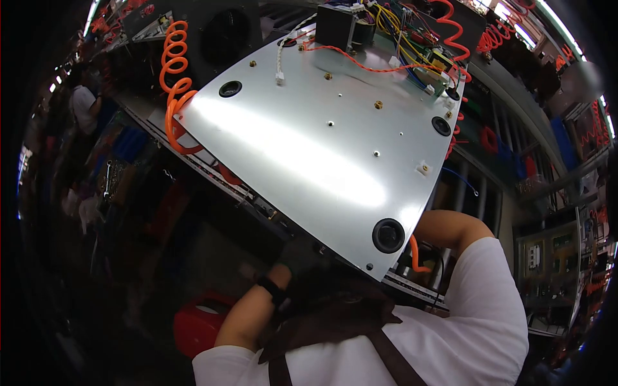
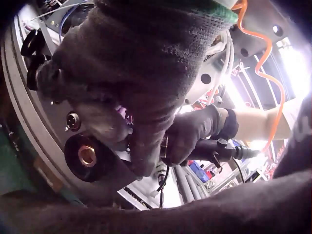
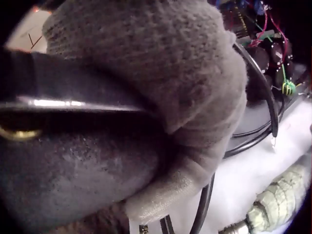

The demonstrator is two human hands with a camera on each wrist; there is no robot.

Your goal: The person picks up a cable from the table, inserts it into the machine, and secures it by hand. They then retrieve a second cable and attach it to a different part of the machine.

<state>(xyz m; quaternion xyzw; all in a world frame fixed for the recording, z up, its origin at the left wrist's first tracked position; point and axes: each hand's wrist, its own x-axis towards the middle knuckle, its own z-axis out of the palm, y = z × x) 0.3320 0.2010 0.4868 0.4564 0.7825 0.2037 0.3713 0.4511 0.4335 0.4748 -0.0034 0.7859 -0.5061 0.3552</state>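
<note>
In the left wrist view, my gloved right hand (image 2: 192, 129) grips a black air screwdriver (image 2: 207, 150) with a lever on its side. The right wrist view shows the same glove (image 3: 161, 58) wrapped round the black body. My gloved left hand (image 2: 131, 63) bends its fingers over the tool's front end, beside a metal front panel (image 2: 53, 126); I cannot tell what they pinch. A round connector (image 2: 73, 121) and a black round part with a brass nut (image 2: 87, 156) sit on that panel. In the head view, a silver metal plate (image 1: 302, 154) hides the right hand.
Coiled orange air hoses (image 1: 175, 64) hang beside the plate. Black rubber feet (image 1: 388, 236) and a bundle of coloured wires (image 1: 393, 32) are on it. A red stool (image 1: 199, 325) stands at lower left. Black cables (image 3: 253, 139) loop near the right hand.
</note>
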